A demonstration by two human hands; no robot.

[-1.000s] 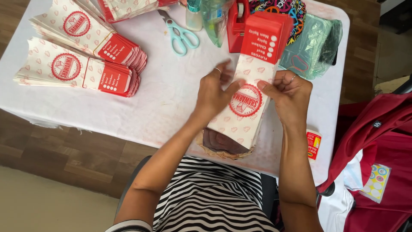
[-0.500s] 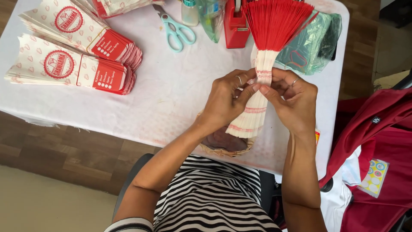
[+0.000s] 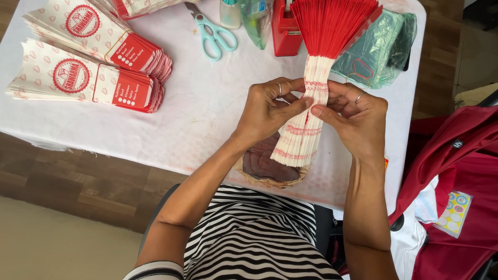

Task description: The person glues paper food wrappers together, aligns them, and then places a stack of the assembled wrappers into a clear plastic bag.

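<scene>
Gripping fanned paper-bag stack (image 3: 311, 111) edge-up; left hand (image 3: 270, 111), right hand (image 3: 353, 116) fingers clamped on its middle.

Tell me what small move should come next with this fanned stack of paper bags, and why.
Probably squeeze the fan shut. Both the left hand and right hand pinch the stack of paper bags at its middle, while its red tops splay wide near the tape dispenser, unlike the flat banded bundles.
</scene>
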